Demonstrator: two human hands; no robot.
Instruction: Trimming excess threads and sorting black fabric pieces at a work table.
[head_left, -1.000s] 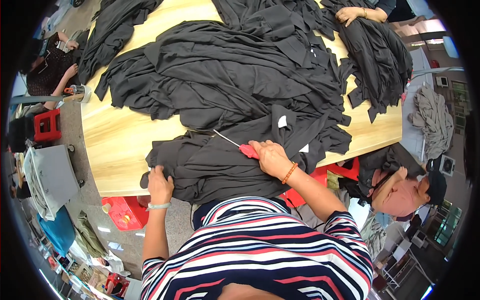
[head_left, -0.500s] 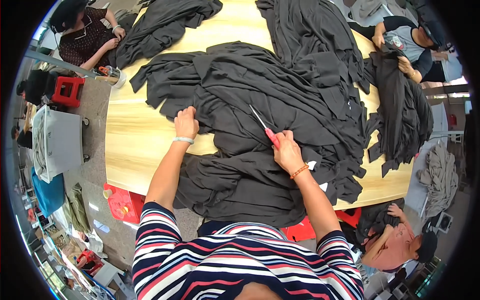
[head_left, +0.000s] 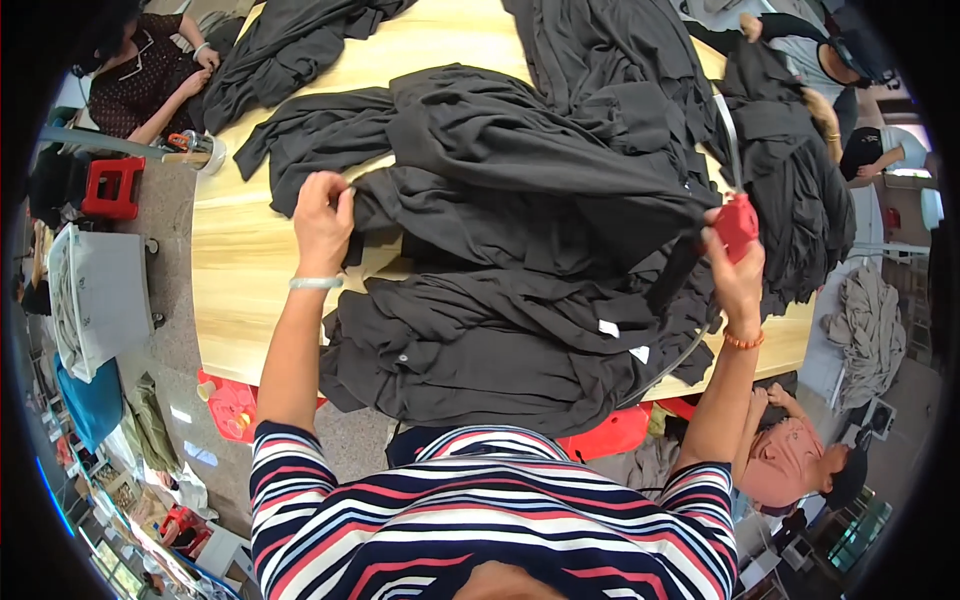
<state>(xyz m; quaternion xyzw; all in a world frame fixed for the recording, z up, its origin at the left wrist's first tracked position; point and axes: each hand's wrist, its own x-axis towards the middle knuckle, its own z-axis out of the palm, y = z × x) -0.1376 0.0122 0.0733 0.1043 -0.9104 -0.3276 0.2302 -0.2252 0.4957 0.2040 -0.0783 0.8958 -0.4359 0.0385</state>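
Dark grey garments lie heaped across the table before me. My left hand point(head_left: 325, 225) is closed at the left end of one dark garment point(head_left: 520, 205), pinching its edge. My right hand point(head_left: 735, 270) is closed on a red-handled tool point(head_left: 737, 228), probably scissors; its thin metal blade points away from me. The handle is smeared by motion. The same right fingers also grip the garment's right end, so the cloth stretches between my hands. Nearest my body lies another dark garment point(head_left: 500, 350) with white tags point(head_left: 608, 327).
More dark garments point(head_left: 610, 60) cover the far side of the wooden table point(head_left: 235, 260). A clear container of tools point(head_left: 205, 152) stands at its left edge. People handle dark cloth at the far left, far right and near right. A white wheeled bin point(head_left: 110, 300) and red stools flank the table.
My right hand has moved right with the red-handled tool and drawn the garment's end along. My left hand has shifted slightly left and away from me. The cloth between them is spread wider.
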